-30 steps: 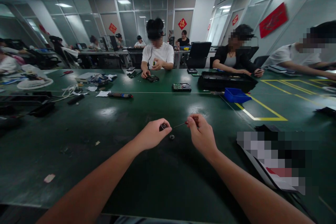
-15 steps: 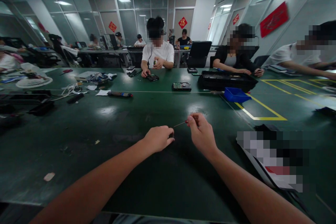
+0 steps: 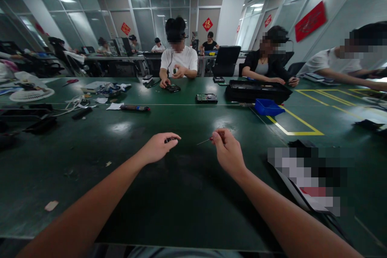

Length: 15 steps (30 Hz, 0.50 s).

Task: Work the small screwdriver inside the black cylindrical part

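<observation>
1. The left hand (image 3: pixel 161 145) is half curled over the desk (image 3: pixel 169 201), its thumb and forefinger gathered around a small dark part (image 3: pixel 169 140), with the two fingertips a little apart; the fingers hide most of the part, so its exact shape cannot be told
2. The right hand (image 3: pixel 227 145) is closed, thumb against bent fingers, on the reddish handle of a thin-shafted tool (image 3: pixel 204 142)
3. The tool's metal shaft sticks out from the right hand toward the left hand, sloping slightly down to its tip; the tip is apart from the left hand and from the small dark part, with a gap between them
4. Beyond the hands, a device with a green circuit board (image 3: pixel 207 98) lies flat on the desk, and a blue tray (image 3: pixel 268 107) sits to the right of it, in front of a long black casing (image 3: pixel 256 91)
5. To the left lie a pen-shaped tool (image 3: pixel 135 108), touching or just beside a white paper (image 3: pixel 115 106), and a pale cable (image 3: pixel 74 105)
6. Near the right forearm is a white flat item (image 3: pixel 314 201), partly pixelated
7. Across the desk, a person in a white shirt (image 3: pixel 189 59) has one hand at a dark device (image 3: pixel 173 88) on the desk and the other raised before the chest
</observation>
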Tool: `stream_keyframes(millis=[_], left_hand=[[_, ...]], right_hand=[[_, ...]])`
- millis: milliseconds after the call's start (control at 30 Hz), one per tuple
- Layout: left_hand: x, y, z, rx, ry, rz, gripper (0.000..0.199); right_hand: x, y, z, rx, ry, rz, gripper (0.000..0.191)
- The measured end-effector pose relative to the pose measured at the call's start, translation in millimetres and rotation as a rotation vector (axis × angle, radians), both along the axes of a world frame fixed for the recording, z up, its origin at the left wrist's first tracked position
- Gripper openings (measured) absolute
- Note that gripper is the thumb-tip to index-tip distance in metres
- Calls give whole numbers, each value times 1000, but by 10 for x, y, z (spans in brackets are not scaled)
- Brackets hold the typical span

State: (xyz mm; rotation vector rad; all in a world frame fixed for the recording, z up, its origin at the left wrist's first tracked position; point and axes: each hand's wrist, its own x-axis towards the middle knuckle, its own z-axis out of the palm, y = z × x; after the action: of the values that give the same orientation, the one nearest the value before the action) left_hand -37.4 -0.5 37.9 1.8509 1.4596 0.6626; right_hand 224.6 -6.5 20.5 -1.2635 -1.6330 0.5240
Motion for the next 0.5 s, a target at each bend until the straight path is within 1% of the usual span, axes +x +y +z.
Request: stream_keyframes(millis=[100, 167, 200, 267, 367, 467, 500], left_hand=[[-307, -10, 31, -99, -288, 195, 27], [-551, -39, 53, -88, -464, 318, 27], [-683, -60, 66, -68, -520, 379, 28], [-956, -112, 103, -28, -603, 502, 25], [-1344, -205, 182, 18, -705, 695, 12], [-1673, -302, 261, 59, -736, 911, 10], [-1776, -333, 278, 83, -706, 967, 11]], right_hand=[[6, 15, -9, -1, 3, 3, 23], [5, 24, -10, -4, -1, 3, 23], [4, 27, -10, -5, -2, 3, 23], [0, 28, -11, -5, -1, 6, 23], [-3, 25, -19, -8, 4, 16, 22], [-5, 26, -28, -7, 7, 17, 23], [-6, 27, -29, -6, 8, 15, 23]])
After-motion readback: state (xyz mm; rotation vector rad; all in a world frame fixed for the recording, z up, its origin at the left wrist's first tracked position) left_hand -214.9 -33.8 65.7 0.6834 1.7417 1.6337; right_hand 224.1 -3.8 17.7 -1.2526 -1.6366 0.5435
